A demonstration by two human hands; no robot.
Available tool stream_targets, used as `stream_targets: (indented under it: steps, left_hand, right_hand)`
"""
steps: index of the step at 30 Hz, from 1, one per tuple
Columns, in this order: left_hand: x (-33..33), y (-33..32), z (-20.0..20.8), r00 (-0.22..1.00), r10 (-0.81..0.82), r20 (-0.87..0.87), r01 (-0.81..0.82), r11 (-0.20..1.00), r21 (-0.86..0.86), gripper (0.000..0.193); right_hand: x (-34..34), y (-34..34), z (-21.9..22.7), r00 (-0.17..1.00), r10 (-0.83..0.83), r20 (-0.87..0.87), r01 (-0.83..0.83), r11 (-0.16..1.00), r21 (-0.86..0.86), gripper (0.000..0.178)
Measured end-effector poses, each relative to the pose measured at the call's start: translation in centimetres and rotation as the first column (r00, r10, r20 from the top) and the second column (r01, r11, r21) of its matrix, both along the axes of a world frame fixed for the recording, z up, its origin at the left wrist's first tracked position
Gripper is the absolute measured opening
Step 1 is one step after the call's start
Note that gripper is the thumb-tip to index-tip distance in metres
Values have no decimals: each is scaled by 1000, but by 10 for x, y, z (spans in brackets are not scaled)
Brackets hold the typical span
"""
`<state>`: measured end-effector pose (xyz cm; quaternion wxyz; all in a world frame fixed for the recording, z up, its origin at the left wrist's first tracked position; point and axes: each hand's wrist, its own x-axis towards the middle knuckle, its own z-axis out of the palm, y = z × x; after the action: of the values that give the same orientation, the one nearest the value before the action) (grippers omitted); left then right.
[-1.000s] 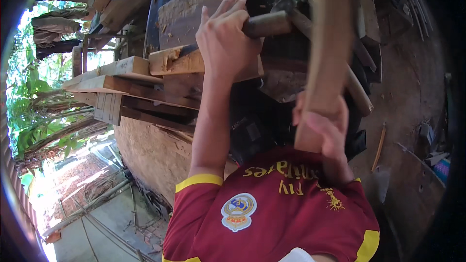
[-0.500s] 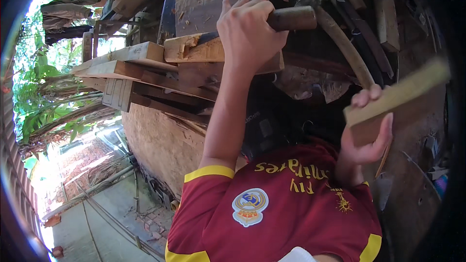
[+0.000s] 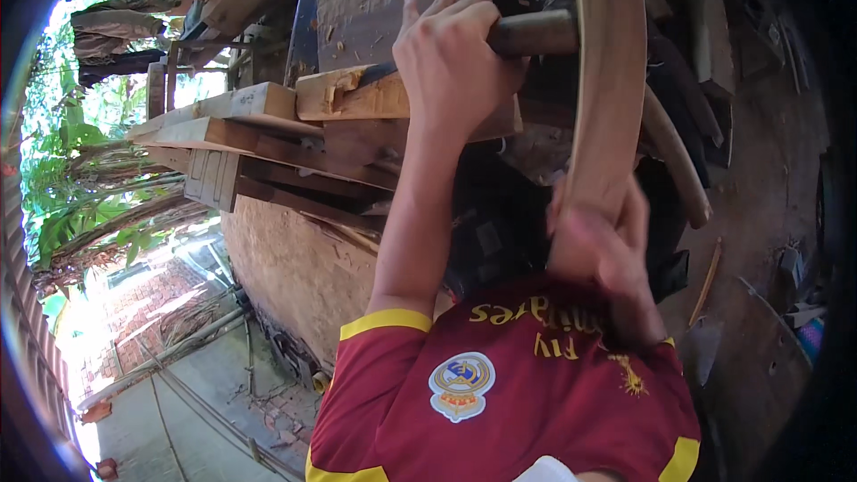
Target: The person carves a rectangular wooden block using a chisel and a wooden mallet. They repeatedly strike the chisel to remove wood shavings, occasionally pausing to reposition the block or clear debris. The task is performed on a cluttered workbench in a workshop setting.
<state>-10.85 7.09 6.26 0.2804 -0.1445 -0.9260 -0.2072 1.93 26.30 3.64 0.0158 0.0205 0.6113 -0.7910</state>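
Observation:
My left hand [image 3: 455, 58] is wrapped round the wooden handle of a chisel [image 3: 538, 34]. Its dark blade points left and lies against a pale notched wooden beam [image 3: 375, 98]. At the right, my right hand [image 3: 607, 245] grips a thick wooden bar [image 3: 609, 80] near its lower end. The bar stands upright in the picture, its face close to the butt of the chisel handle; whether they touch I cannot tell. Behind the bar, a hammer's curved wooden handle [image 3: 674, 156] shows in part, its head hidden.
Several sawn timbers [image 3: 210, 134] are stacked at the left, beside a rough tan surface [image 3: 277, 241]. A flat board with chips [image 3: 384, 9] lies beyond my left hand. Wood offcuts [image 3: 710, 27] and dark tools crowd the far right. A thin stick [image 3: 705, 284] lies at the right.
My right hand has swung the wooden bar from the right inward and up to the chisel's butt end. My left hand and the chisel have stayed nearly in place.

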Motion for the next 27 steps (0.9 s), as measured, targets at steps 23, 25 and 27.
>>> stream_targets:
  steps: [23, 25, 27]
  left_hand:
    - [-3, 0, 4, 998, 65, 9, -65, 998, -18, 25]
    - [-2, -2, 6, 998, 68, 17, -68, 998, -16, 25]
    - [-4, -1, 5, 998, 68, -2, -68, 998, -8, 26]
  right_hand:
    - [-8, 5, 11, 962, 218, 166, -201, 973, -117, 58]
    - [-7, 19, 14, 974, 158, 163, -120, 969, -218, 56]
    - [-11, 19, 13, 986, -160, 39, 164, 934, -317, 53]
